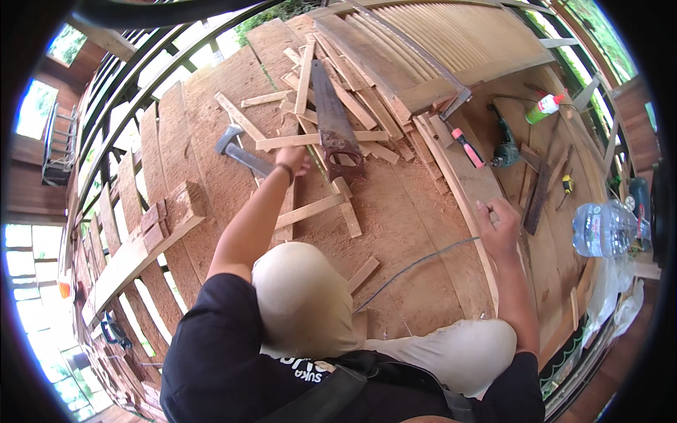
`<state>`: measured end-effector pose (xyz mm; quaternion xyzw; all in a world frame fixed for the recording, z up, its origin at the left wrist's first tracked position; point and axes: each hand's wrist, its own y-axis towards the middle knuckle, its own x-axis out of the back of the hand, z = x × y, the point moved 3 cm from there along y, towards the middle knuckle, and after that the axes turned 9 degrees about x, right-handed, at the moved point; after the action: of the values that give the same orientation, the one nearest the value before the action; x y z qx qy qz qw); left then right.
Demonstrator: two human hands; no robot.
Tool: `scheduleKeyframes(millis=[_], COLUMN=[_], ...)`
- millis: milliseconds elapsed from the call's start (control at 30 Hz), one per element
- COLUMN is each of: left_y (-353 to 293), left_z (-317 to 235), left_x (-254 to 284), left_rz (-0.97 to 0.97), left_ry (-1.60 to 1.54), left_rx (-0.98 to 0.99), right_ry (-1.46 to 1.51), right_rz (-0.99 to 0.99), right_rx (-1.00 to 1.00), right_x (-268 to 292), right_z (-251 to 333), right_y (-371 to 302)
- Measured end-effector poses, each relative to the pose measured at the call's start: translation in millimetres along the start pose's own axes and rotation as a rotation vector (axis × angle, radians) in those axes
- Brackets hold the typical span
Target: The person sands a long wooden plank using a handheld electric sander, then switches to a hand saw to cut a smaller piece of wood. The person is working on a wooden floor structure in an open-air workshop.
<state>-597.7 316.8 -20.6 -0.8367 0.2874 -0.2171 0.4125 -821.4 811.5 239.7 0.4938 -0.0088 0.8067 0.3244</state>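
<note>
My left hand [293, 160] reaches into a pile of thin wooden strips, its fingers curled down over the wood. What they close on, if anything, is hidden. Beside its wrist lies a hammer [243, 152] with a metal head. Just right of the fingers a handsaw [333, 113] rests on the strips, its dark handle toward me. A pale strip [310, 211] lies below the hand. My right hand [499, 224] is raised, its fingers curled closed near the edge of a long board [458, 173]. I cannot see whether something small is in them.
A slatted wooden panel [451, 42] lies at the far right. Near it are a pink-handled tool [468, 148], a power drill [505, 149], a glue bottle [544, 109], a yellow tape measure [568, 184] and a water bottle [603, 230]. A thick timber [144, 257] lies left, beside floor gaps.
</note>
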Motion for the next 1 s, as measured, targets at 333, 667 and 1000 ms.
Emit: scheduleKeyframes(millis=[333,667,1000], left_y=[-37.2,-184.2,-303.0], left_z=[10.1,22.1,56.9], left_x=[-73.3,9.3,36.5], left_rz=[0.006,-0.038,-0.12], left_ry=[0.155,0.07,0.632], left_rx=[-0.169,-0.449,-0.839], right_ry=[0.157,-0.015,0.062], right_rz=[0.168,0.104,0.251], right_rx=[0.108,-0.062,-0.279], right_x=[-22.3,-23.4,-60.0], right_z=[39.8,-3.7,-23.1], right_y=[27.6,6.6,0.3])
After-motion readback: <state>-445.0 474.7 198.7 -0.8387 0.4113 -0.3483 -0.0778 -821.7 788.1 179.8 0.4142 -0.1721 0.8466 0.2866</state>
